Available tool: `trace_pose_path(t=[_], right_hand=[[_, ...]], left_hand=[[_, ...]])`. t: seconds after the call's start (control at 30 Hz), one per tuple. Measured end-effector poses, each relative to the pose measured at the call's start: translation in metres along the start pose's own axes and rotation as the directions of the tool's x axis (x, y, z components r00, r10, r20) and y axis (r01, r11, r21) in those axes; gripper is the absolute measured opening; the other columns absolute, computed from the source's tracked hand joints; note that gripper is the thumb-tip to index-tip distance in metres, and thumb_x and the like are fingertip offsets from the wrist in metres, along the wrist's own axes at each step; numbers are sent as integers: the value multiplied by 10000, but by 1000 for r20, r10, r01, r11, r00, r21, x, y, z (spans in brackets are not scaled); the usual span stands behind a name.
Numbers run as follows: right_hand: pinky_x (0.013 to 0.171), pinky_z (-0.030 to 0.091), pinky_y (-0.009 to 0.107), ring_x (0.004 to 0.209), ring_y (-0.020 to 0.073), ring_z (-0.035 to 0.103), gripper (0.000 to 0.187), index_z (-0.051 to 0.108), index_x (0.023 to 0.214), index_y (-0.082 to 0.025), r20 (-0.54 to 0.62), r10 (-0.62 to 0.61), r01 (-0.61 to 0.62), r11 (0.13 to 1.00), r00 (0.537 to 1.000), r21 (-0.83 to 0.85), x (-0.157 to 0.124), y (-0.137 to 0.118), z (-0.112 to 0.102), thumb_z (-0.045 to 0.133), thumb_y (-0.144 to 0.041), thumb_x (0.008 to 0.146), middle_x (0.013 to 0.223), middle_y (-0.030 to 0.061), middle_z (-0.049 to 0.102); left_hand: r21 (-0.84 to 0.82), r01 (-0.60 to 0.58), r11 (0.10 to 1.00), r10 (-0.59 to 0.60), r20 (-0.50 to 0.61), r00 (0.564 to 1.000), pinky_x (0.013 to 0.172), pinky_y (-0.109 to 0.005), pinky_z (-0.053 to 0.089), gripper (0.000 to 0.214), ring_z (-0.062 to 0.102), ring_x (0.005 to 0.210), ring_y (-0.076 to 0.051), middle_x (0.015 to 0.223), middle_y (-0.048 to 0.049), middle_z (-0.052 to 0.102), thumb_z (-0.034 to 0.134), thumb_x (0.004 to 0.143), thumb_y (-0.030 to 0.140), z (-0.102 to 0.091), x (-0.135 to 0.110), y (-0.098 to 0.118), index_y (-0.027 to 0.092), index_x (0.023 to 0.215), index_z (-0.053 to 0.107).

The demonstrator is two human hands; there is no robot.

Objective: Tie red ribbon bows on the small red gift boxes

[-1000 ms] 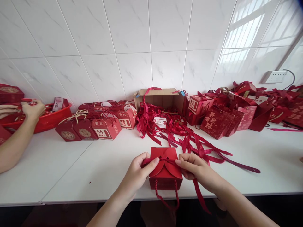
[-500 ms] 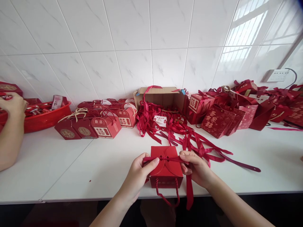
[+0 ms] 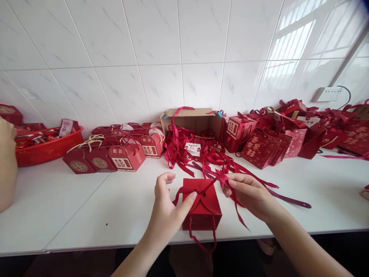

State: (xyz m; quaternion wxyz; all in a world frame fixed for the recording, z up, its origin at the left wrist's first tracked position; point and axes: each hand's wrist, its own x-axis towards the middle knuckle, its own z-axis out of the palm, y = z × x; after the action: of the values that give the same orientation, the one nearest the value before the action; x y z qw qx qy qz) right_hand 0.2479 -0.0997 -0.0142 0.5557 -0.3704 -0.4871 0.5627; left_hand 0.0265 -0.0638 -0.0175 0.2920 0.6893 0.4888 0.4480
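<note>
A small red gift box (image 3: 201,213) stands at the table's front edge, its twisted rope handle hanging over the near side. Red ribbon (image 3: 211,184) passes through the holes in its overlapping top flaps. My right hand (image 3: 245,188) pinches this ribbon, pulled up and to the right of the lid, with loose ends dangling below. My left hand (image 3: 170,202) is open at the box's left side: its thumb rests on the lid by the ribbon, and the fingers are raised and apart. Behind the box, a heap of loose red ribbons (image 3: 184,148) spills from a cardboard box (image 3: 198,113).
Several red gift boxes (image 3: 127,156) stand left of the ribbons, beside a red basin (image 3: 43,152) of wrapped items. Red gift bags (image 3: 261,150) crowd the right against the tiled wall. Another person's arm (image 3: 7,165) is at far left, and fingertips (image 3: 364,194) at far right.
My right hand has lifted the ribbon up off the lid. My left hand has let go of its ribbon end, and its fingers have spread. The view has shifted slightly.
</note>
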Motion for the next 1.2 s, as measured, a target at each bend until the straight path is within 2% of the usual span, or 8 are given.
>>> trace_pose_path(t=[0.23, 0.37, 0.53, 0.63, 0.73, 0.83, 1.0, 1.2], right_hand=[[762, 477, 299, 695, 143, 592, 193, 699, 840, -197, 77, -29, 38, 992, 997, -120, 4, -20, 21, 673, -385, 803, 707, 16, 657], [700, 491, 315, 666, 166, 628, 284, 627, 897, -187, 13, -9, 11, 986, 1000, -169, -1, -17, 25, 678, -443, 783, 666, 15, 657], [639, 434, 288, 597, 150, 577, 416, 595, 1135, -179, -43, -82, 54, 896, 996, -440, 5, -5, 29, 651, -427, 806, 592, -20, 618], [637, 421, 273, 611, 143, 561, 280, 670, 948, -177, 49, -122, 130, 852, 991, -507, 14, 3, 35, 612, -427, 834, 622, -3, 639], [660, 432, 272, 664, 154, 569, 288, 653, 743, -175, 30, -196, 185, 847, 980, -499, 19, 11, 41, 574, -428, 855, 668, 14, 632], [713, 440, 282, 760, 170, 568, 257, 637, 755, -189, -68, -317, 237, 820, 946, -521, 19, 18, 42, 573, -416, 856, 775, 29, 623], [769, 468, 298, 819, 184, 606, 240, 633, 823, -198, -19, -220, 194, 896, 975, -400, 16, 20, 43, 543, -414, 878, 819, 35, 658], [750, 464, 289, 780, 171, 610, 236, 616, 777, -183, 9, -182, 170, 901, 983, -398, 15, 15, 50, 513, -362, 893, 794, 36, 673]], left_hand=[[242, -386, 890, 410, -55, 911, 968, -481, 345, 515, 482, 1099, -285, 1119, -93, 480, 675, 726, 294, 20, 16, 37, 240, 1113, 340], [239, -355, 904, 399, -166, 902, 975, -471, 336, 519, 482, 1100, -274, 1126, -83, 472, 622, 691, 160, 20, 24, 34, 242, 1111, 327], [203, -311, 929, 346, -168, 923, 973, -490, 329, 502, 477, 1100, -280, 1141, -90, 469, 643, 708, 253, 18, 21, 28, 238, 1095, 324], [186, -293, 938, 318, -123, 940, 992, -480, 315, 482, 480, 1107, -272, 1142, -93, 490, 639, 704, 234, 15, 22, 31, 230, 1091, 350], [66, -212, 975, 206, 87, 975, 988, -425, 345, 333, 510, 1077, -240, 1073, -55, 547, 621, 734, 240, 1, 25, 35, 239, 1017, 445], [-39, -114, 993, 121, 334, 935, 985, -382, 357, 241, 520, 1078, -226, 1053, -34, 582, 627, 752, 264, -19, 29, 31, 251, 974, 535], [-136, 119, 984, -68, 328, 942, 864, -316, 411, 210, 541, 963, -201, 939, -23, 565, 613, 786, 397, -29, 32, 5, 217, 871, 548], [-243, 443, 863, -209, 627, 750, 674, -243, 412, 316, 501, 673, -122, 728, 19, 522, 575, 816, 480, -21, 35, -15, 175, 747, 535]])
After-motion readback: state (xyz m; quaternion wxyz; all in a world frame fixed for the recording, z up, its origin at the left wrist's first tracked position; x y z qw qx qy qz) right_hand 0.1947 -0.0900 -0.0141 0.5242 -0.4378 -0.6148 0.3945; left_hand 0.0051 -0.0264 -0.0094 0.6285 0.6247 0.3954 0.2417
